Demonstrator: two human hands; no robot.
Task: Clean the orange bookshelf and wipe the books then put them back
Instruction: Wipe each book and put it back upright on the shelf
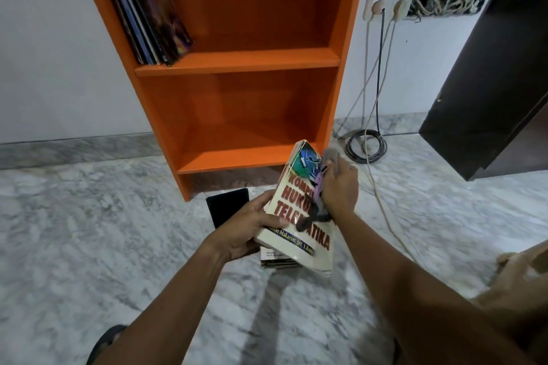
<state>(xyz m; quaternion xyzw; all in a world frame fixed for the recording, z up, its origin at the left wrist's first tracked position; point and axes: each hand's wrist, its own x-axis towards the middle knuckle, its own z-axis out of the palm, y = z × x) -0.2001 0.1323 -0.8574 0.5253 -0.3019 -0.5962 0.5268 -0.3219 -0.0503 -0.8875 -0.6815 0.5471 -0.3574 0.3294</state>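
Lying on floor [89,216] nr bookshelf [237,60]: black slab [226,205], cable coil [366,146].

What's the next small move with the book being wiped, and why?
Probably sweep the cloth down toward the cover's lower edge. The right hand holds the cloth against the upper cover of the cream book, the left hand grips the book's left edge, and the lower cover lies bare below the cloth.

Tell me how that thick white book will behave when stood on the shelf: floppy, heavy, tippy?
Likely fairly heavy: the book is thick, and the left hand grips its lower part. Standing alone it may lean, like the upper-shelf books.
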